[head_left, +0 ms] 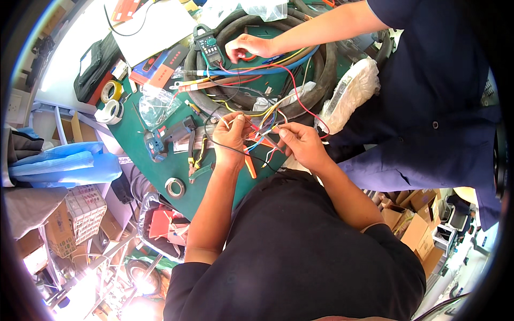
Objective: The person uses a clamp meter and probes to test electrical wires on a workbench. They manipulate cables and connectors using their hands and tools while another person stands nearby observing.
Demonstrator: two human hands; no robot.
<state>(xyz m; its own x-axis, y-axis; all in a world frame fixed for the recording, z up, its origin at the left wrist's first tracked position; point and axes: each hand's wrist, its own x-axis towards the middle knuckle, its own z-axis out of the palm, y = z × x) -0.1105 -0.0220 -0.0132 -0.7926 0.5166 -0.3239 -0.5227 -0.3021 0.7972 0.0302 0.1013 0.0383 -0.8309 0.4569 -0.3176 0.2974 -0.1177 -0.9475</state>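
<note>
My left hand (231, 140) pinches thin wires from a bundle of coloured wires (266, 113) above the green table (131, 136); a black lead hangs across that hand. My right hand (301, 145), just right of it, pinches a wire end, its fingertips partly hidden among the wires. An orange-handled tool (249, 165) lies beneath the wires between my hands. Left of my left hand are yellow-and-black pliers (193, 159) and a blue cordless power tool (157, 143).
A co-worker's hand (249, 47) reaches beside a clamp meter (208, 47), over coiled thick cables (329, 64). The co-worker (423, 117) stands at right, near a plastic-wrapped item (350, 91). Tape rolls (111, 112), a lined bin (147, 224) and cardboard boxes (417, 235) surround the work area.
</note>
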